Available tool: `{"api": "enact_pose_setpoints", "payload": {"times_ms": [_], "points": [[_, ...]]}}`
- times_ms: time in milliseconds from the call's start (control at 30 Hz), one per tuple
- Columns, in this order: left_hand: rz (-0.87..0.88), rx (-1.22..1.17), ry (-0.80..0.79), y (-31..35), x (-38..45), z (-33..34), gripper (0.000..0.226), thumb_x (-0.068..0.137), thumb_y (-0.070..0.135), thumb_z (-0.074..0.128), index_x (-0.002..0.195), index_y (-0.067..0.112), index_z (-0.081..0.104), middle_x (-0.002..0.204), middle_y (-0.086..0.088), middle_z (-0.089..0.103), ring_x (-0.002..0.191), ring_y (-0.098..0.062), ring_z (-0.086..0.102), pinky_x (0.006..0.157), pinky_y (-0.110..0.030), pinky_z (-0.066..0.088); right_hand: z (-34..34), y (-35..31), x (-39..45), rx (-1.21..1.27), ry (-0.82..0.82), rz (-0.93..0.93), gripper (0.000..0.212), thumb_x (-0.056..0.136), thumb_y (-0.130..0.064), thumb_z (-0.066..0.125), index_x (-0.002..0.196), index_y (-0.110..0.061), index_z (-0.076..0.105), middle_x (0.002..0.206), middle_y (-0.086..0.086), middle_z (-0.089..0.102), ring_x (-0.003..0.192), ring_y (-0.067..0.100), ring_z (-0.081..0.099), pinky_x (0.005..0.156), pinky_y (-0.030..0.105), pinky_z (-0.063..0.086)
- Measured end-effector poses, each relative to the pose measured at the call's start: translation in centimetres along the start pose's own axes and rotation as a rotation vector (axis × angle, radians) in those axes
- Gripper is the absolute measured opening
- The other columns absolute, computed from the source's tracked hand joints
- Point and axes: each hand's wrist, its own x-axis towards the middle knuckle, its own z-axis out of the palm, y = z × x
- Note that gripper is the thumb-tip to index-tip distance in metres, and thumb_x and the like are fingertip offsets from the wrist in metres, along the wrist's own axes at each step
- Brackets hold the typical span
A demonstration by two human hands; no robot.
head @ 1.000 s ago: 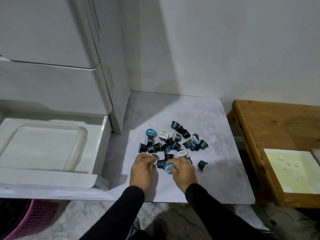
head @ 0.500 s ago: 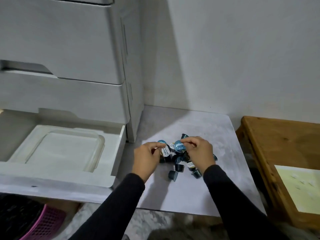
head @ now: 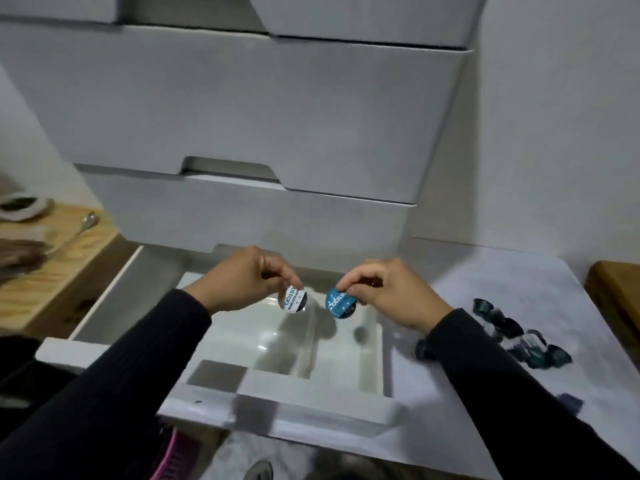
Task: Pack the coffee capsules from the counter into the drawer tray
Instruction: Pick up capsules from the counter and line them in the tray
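Observation:
My left hand pinches a coffee capsule with a white and dark lid above the clear plastic tray in the open white drawer. My right hand pinches a capsule with a blue lid beside it, also over the tray. Both lids face me. The tray holds no capsule that I can see. Several dark teal capsules lie in a blurred heap on the grey counter to the right of my right arm.
Shut white drawers rise behind the open one. A wooden surface with a spoon lies at left, and a wooden table edge at far right. A pink basket sits below the drawer.
Both hands lifted one capsule each from the heap on the counter and carried them left over the drawer tray. The view swung left with them.

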Motion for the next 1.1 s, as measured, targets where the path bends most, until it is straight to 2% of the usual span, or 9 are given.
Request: {"api": "enact_pose_setpoints", "payload": {"times_ms": [167, 367, 467, 567, 633, 733, 867, 967, 1100], "points": [[0.013, 0.208, -0.206, -9.5, -0.5, -4.0, 0.034, 0.082, 0.005, 0.056, 0.084, 0.032, 0.075, 0.074, 0.013, 0.073, 0.071, -0.004, 0.063, 0.072, -0.015, 0.048, 9.6, -1.5, 5.7, -0.075, -0.171, 0.087, 0.017, 0.08, -0.003, 0.063, 0.083, -0.015, 0.075, 0.073, -0.012, 0.065, 0.062, -0.005, 0.055, 0.064, 0.007, 0.043], [-0.029, 0.268, -0.434, -17.2, -0.6, -4.1, 0.031, 0.08, 0.003, 0.054, 0.087, 0.023, 0.076, 0.084, -0.001, 0.075, 0.067, -0.003, 0.057, 0.068, -0.006, 0.041, 17.9, -1.0, 9.4, -0.114, -0.285, 0.276, 0.016, 0.079, -0.005, 0.063, 0.085, -0.014, 0.075, 0.079, -0.007, 0.067, 0.068, -0.002, 0.057, 0.06, -0.001, 0.039], [-0.043, 0.265, -0.486, -19.5, -0.6, -3.8, 0.029, 0.081, 0.005, 0.054, 0.085, 0.022, 0.076, 0.086, -0.001, 0.075, 0.078, -0.011, 0.064, 0.079, -0.016, 0.049, 20.3, -1.1, 10.6, -0.12, -0.317, 0.325, 0.017, 0.077, -0.004, 0.062, 0.086, -0.012, 0.075, 0.067, -0.014, 0.063, 0.059, -0.008, 0.055, 0.058, 0.001, 0.039], [-0.039, 0.257, -0.506, -20.8, -0.5, -3.7, 0.028, 0.08, 0.004, 0.054, 0.083, 0.022, 0.076, 0.086, 0.001, 0.075, 0.081, -0.011, 0.066, 0.085, -0.023, 0.051, 21.9, -1.2, 11.6, -0.149, -0.367, 0.358, 0.02, 0.074, -0.003, 0.062, 0.084, -0.013, 0.076, 0.065, -0.014, 0.064, 0.059, -0.004, 0.054, 0.063, 0.008, 0.042], [-0.019, 0.265, -0.511, -21.1, -0.3, -3.6, 0.029, 0.079, 0.003, 0.054, 0.081, 0.022, 0.076, 0.085, 0.002, 0.075, 0.079, -0.011, 0.065, 0.083, -0.022, 0.051, 22.6, -1.3, 12.1, -0.168, -0.395, 0.364, 0.02, 0.073, -0.002, 0.062, 0.082, -0.014, 0.076, 0.064, -0.015, 0.066, 0.058, -0.006, 0.054, 0.062, 0.005, 0.041], [0.029, 0.297, -0.535, -21.3, -0.1, -3.9, 0.028, 0.077, 0.001, 0.055, 0.08, 0.02, 0.075, 0.082, 0.001, 0.074, 0.077, -0.013, 0.065, 0.078, -0.022, 0.05, 23.5, -1.4, 12.5, -0.17, -0.399, 0.369, 0.02, 0.072, 0.0, 0.062, 0.08, -0.012, 0.076, 0.044, -0.025, 0.058, 0.048, -0.013, 0.051, 0.053, -0.001, 0.037], [0.071, 0.365, -0.583, -21.5, -0.1, -4.3, 0.023, 0.077, 0.001, 0.058, 0.077, 0.018, 0.074, 0.079, 0.002, 0.073, 0.072, -0.011, 0.062, 0.073, -0.022, 0.05, 24.2, -1.6, 12.9, -0.166, -0.423, 0.355, 0.02, 0.07, 0.001, 0.063, 0.074, -0.015, 0.074, 0.057, -0.013, 0.06, 0.046, -0.005, 0.052, 0.057, 0.009, 0.044], [0.085, 0.406, -0.611, -21.5, -0.1, -4.3, 0.024, 0.075, -0.002, 0.057, 0.075, 0.016, 0.073, 0.074, 0.003, 0.07, 0.065, -0.007, 0.056, 0.071, -0.022, 0.051, 24.6, -1.8, 12.9, -0.134, -0.436, 0.388, 0.03, 0.069, 0.002, 0.063, 0.059, -0.025, 0.064, 0.059, -0.005, 0.061, 0.048, 0.003, 0.053, 0.058, 0.015, 0.046], [0.077, 0.421, -0.621, -21.0, -0.1, -4.4, 0.024, 0.075, -0.003, 0.057, 0.077, 0.015, 0.073, 0.083, -0.001, 0.073, 0.071, -0.01, 0.062, 0.071, -0.022, 0.05, 24.8, -2.0, 13.1, -0.115, -0.469, 0.413, 0.028, 0.069, 0.003, 0.062, 0.06, -0.024, 0.059, 0.061, -0.001, 0.062, 0.056, 0.012, 0.056, 0.065, 0.024, 0.048]]}}
